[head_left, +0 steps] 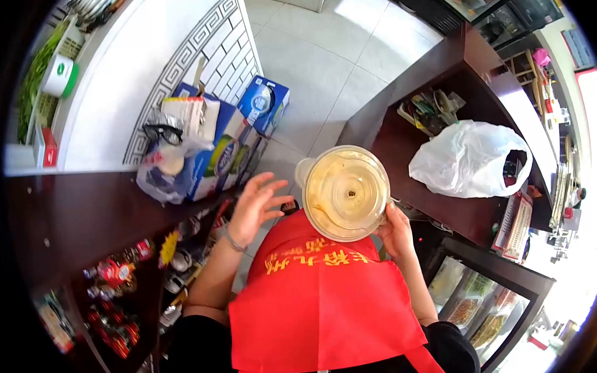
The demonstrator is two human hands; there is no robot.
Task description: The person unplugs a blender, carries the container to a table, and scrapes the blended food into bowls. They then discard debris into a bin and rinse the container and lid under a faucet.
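My right hand [397, 232] grips the underside of a clear plastic blender jug [345, 191] with a lid, held at chest height above my red apron [322, 297]. The jug holds a pale yellow mash. My left hand [256, 204] hovers just left of the jug with fingers spread and nothing in it. A thin bracelet sits on that wrist.
A dark wooden counter [82, 214] runs on the left with blue cartons [228, 153] and a plastic bag on it. Packets fill the shelves below. Another dark counter [444, 208] on the right bears a white plastic bag [465, 157]. Pale floor tiles [320, 61] lie ahead.
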